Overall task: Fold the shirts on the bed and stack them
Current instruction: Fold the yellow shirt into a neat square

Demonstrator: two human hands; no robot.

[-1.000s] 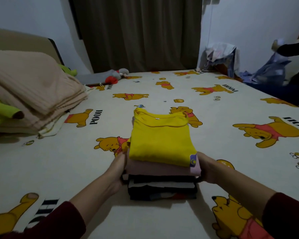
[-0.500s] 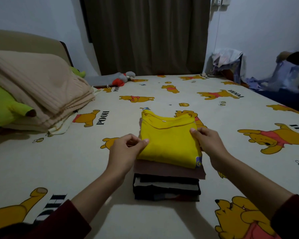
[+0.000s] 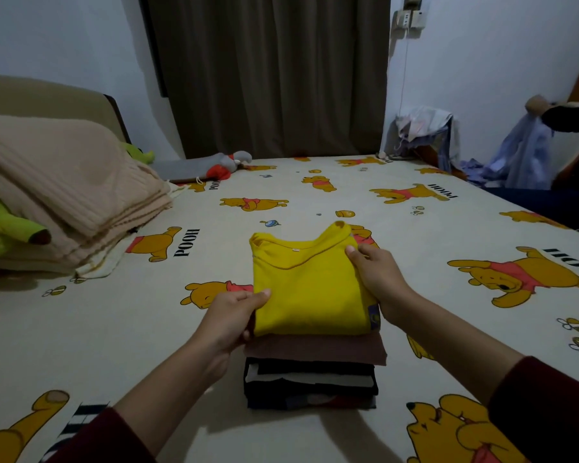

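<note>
A folded yellow shirt (image 3: 310, 289) tops a stack in the middle of the bed (image 3: 147, 329). Under it lie a folded mauve shirt (image 3: 318, 350) and dark folded shirts (image 3: 310, 385) with a white stripe. My left hand (image 3: 229, 320) pinches the yellow shirt's near left edge, thumb on top. My right hand (image 3: 376, 272) grips its right edge near the collar, fingers curled over the cloth. The shirt's far right corner is lifted slightly.
A pile of folded beige blankets (image 3: 64, 192) and a green plush toy (image 3: 4, 225) lie at the left. A grey and red plush (image 3: 214, 167) sits near the curtain. Clothes (image 3: 425, 128) hang at the far right corner, where another person's arm (image 3: 565, 116) holds blue cloth.
My hands went from the sides of the stack up to the yellow shirt's edges and now grip it. The shirt's far right corner has risen.
</note>
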